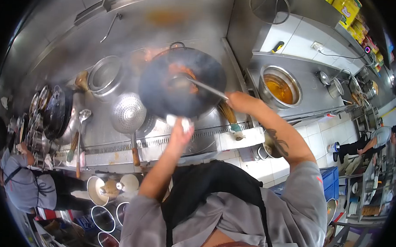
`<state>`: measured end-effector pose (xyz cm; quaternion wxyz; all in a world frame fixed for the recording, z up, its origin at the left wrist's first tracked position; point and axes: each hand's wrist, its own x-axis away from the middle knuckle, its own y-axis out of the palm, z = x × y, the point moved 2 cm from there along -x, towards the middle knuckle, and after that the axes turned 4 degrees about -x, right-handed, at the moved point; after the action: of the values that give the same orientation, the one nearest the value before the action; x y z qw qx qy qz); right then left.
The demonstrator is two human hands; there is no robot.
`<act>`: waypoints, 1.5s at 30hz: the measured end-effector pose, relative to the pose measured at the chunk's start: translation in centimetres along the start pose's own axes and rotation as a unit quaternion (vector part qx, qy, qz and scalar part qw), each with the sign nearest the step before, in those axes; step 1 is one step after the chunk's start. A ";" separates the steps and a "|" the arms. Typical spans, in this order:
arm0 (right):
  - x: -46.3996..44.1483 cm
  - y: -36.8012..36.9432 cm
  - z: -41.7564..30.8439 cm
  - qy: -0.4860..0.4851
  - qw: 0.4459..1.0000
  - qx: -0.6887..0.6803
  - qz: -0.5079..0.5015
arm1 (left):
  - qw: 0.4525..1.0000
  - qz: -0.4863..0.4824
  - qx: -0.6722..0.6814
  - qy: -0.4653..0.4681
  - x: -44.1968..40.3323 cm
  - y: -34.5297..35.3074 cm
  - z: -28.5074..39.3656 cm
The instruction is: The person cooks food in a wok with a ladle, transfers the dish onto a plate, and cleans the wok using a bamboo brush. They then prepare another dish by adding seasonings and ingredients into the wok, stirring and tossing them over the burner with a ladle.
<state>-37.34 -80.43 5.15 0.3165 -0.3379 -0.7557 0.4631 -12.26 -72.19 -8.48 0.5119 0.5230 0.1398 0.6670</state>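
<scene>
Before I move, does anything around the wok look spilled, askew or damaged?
Two spots look odd: an orange patch on the steel wall behind the wok, perhaps a splash or a reflection, and brownish marks on the counter's front edge near the perforated ladle, possibly drips. Nothing looks damaged, though the food is blurred.

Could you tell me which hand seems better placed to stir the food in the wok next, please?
Probably the right hand: it grips the ladle, whose head is in the wok, while the left hand holds a white cloth at the near rim.
</scene>
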 end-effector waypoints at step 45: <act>6.0 -2.8 -1.8 -0.047 0.996 -0.045 -0.067 | 0.998 -0.006 0.016 -0.055 4.2 5.6 4.2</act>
<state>-39.96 -75.73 9.35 0.2954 -0.2780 -0.8110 0.4215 -11.43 -72.64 -0.38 0.5145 0.5661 0.1252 0.6317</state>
